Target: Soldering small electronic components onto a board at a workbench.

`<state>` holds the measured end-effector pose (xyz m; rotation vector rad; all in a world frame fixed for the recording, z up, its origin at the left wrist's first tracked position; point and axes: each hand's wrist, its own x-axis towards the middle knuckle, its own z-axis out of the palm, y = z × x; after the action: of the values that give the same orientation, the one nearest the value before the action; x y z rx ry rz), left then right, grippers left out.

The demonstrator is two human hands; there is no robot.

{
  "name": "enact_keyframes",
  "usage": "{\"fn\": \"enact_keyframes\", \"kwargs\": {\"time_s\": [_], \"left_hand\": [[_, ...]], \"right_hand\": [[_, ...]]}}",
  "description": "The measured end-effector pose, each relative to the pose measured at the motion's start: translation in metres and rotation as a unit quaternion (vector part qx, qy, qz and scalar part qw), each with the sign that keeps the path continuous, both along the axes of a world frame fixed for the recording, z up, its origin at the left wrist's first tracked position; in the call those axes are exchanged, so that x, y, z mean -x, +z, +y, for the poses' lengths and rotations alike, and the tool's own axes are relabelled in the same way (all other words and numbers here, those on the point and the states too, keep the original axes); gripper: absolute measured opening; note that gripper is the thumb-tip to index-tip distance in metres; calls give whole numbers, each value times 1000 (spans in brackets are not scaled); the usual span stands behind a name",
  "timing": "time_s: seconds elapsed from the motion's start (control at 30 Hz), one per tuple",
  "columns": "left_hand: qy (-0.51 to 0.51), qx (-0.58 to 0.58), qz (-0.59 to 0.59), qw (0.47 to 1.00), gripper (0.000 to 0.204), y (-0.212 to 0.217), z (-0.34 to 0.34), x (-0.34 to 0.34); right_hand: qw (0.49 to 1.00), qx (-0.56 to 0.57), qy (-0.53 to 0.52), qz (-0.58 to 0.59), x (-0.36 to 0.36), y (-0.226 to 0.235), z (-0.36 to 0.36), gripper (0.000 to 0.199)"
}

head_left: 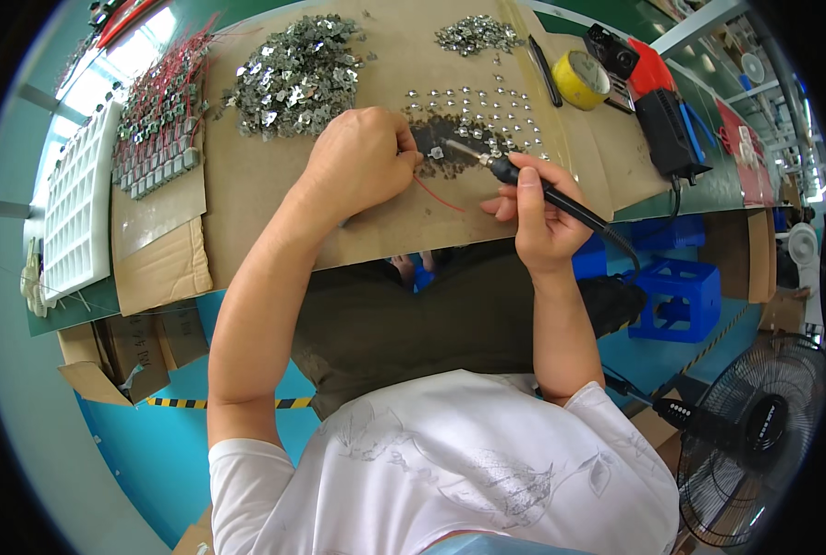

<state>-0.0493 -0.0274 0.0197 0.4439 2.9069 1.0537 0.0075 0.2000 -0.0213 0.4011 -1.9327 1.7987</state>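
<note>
My right hand [550,215] grips a black soldering iron [514,173] like a pen. Its metal tip points left, close to a small metal piece [436,153] on the dark scorched patch [454,171] of the cardboard. Just left of that patch my left hand [365,157] is closed in a pinch, and a thin red wire [440,197] trails from its fingertips toward the right. What else the left fingers may hold is hidden. Beyond the iron's tip, small metal pieces [468,104] stand in rows on the cardboard sheet [385,236].
Two heaps of metal pieces, a large one [297,74] and a smaller one [477,35], lie farther back. Small parts with red wires [159,125] and a white compartment tray [78,199] are left. Yellow tape [582,80] and a black soldering station [669,134] stand right.
</note>
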Motion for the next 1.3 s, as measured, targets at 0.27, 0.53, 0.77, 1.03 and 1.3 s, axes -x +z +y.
{"fn": "enact_keyframes", "kwargs": {"time_s": [0.27,0.53,0.77,1.03,1.3], "left_hand": [[-2,3,-9,1000,11,1,-1,-1],[-3,1,13,1000,14,-5,0,1],[1,-3,9,1000,17,-5,-2,1],[0,0,11,1000,18,-5,-2,0],[1,-2,10,1000,18,-5,-2,1]], "right_hand": [[961,-235,-59,130,44,16,-3,26],[901,-382,-57,197,58,11,-6,33],[899,-387,-43,198,59,9,-6,34],[899,-374,4,226,52,14,-4,39],[905,-357,29,229,51,17,-4,39]]}}
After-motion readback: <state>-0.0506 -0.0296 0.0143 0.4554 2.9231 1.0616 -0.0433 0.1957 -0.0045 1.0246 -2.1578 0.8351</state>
